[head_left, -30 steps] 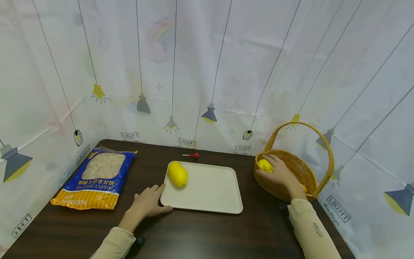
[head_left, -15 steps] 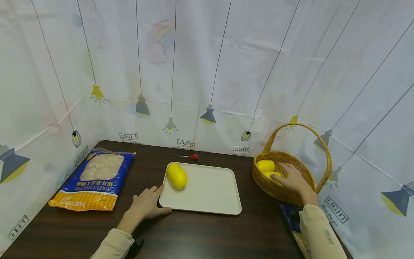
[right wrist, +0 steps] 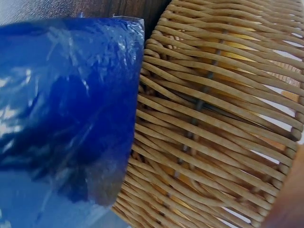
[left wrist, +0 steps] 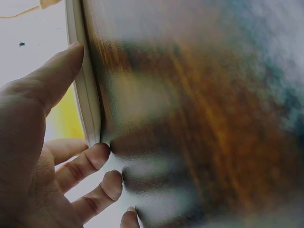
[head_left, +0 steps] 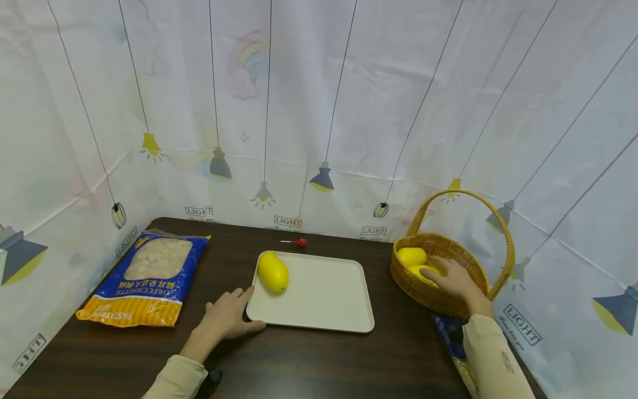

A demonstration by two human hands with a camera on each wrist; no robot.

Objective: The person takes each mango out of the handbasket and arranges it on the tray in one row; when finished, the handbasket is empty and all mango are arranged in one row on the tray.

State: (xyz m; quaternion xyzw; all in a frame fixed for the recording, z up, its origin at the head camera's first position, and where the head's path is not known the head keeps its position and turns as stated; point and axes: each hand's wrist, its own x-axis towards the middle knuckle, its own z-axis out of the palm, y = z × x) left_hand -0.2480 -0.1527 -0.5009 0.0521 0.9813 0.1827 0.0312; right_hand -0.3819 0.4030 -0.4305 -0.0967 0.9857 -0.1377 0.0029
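A cream tray (head_left: 324,288) lies mid-table with a yellow lemon (head_left: 272,272) at its left end. My left hand (head_left: 223,318) touches the tray's near left corner, fingers spread; in the left wrist view its thumb (left wrist: 64,66) lies along the tray rim and its fingertips meet the table. At the right, inside a wicker basket (head_left: 428,296) with a tall handle, my right hand (head_left: 457,281) holds a lemon (head_left: 415,270) between thumb and fingers. Another lemon (head_left: 411,255) sits just behind it. In the right wrist view the basket's weave (right wrist: 213,118) hides the fingers.
A blue and yellow pasta bag (head_left: 144,280) lies at the left. Behind the tray is a small red-headed item (head_left: 301,242) with a white stick. Another blue package (head_left: 448,335) lies under my right forearm, in front of the basket. A printed curtain (head_left: 319,111) backs the table.
My right hand has left the lemon at the basket's left side and moved rightward and nearer onto another lemon. My left hand stays at the tray corner.
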